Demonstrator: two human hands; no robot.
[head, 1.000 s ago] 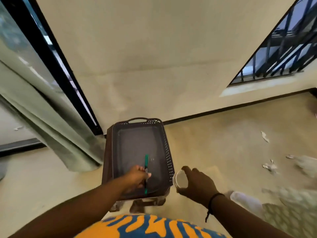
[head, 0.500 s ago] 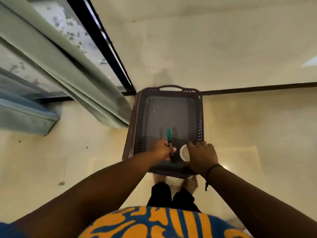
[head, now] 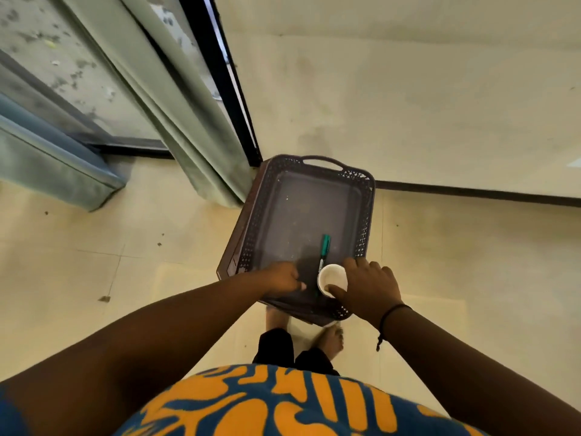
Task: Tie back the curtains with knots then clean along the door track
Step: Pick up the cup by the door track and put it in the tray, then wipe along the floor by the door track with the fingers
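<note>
A grey-green curtain [head: 176, 114] hangs loose beside the black door frame [head: 226, 86], its hem on the floor. A second curtain [head: 53, 158] hangs at the left. The black door track [head: 135, 149] runs between them. In front of me stands a dark perforated basket [head: 251, 234]. A green pen [head: 324, 247] lies inside it. My left hand [head: 283, 276] hovers over the basket's near edge with curled fingers, a little left of the pen and apart from it. My right hand [head: 367, 287] grips a small white cup [head: 331, 275] inside the basket, thumb on its rim.
Pale tiled floor [head: 94, 262] with small specks of dirt spreads to the left. A cream wall [head: 408, 89] with a dark skirting strip [head: 471, 193] rises behind the basket. My bare feet [head: 330, 339] stand right under the basket's near edge.
The view tipped down and left. My left hand let go of the pen, which now lies in the basket. My right hand brought the cup into the basket.
</note>
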